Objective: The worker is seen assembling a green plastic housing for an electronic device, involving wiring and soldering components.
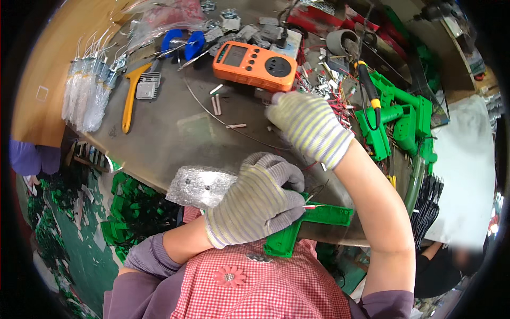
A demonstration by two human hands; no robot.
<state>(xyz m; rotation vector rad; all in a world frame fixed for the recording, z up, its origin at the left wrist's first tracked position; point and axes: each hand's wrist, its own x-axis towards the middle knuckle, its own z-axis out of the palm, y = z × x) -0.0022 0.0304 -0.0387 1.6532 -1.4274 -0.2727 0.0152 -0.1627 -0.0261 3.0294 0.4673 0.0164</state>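
Note:
My left hand (pixel 257 199), in a grey and yellow striped knit glove, is closed around a green plastic housing half (pixel 329 215) at the table's near edge. Thin wires with a small red and white piece (pixel 312 206) come out beside its fingertips. My right hand (pixel 311 126), in a matching glove, is farther forward over the table. Its fingers curl at the lower edge of an orange meter (pixel 255 66) with a screen and socket; whatever they pinch is hidden. Bubble wrap (pixel 201 186) lies beside my left hand.
A yellow-handled brush (pixel 133 95) and bundled wired parts (pixel 87 95) lie at left. Past the meter are a blue spool (pixel 183 45) and metal pieces. Small wired parts (pixel 324 80), a soldering iron (pixel 367 87) and green housings (pixel 406 125) crowd the right. A person (pixel 446 271) is at lower right.

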